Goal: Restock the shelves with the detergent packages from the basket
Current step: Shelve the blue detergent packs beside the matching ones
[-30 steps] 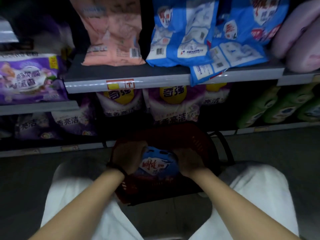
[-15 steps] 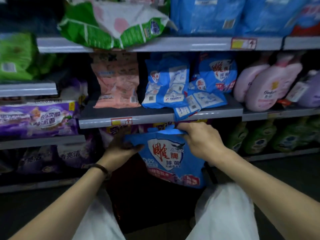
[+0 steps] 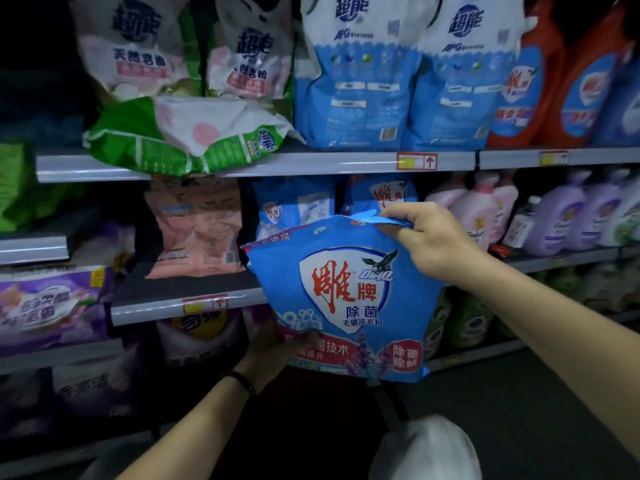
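A blue detergent bag [image 3: 346,292] with a red and white shield logo hangs upright in front of the middle shelf [image 3: 194,304]. My right hand [image 3: 426,237] pinches its top edge. My left hand [image 3: 273,348] grips its lower left corner from underneath. Behind it on the shelf lean matching blue bags [image 3: 294,206]. The basket is hidden in the dark below; only a black handle strap [image 3: 389,400] shows.
A pink bag [image 3: 195,226] stands left of the blue ones. Green and white bags [image 3: 187,133] and tall blue bags [image 3: 356,74] fill the upper shelf [image 3: 329,162]. Pink and purple bottles [image 3: 485,209] stand at right, purple bags [image 3: 52,306] at left.
Both hands lifted the blue bag out of the basket and up to the middle shelf. My left hand slid from its top corner to its bottom. My view tilted upward.
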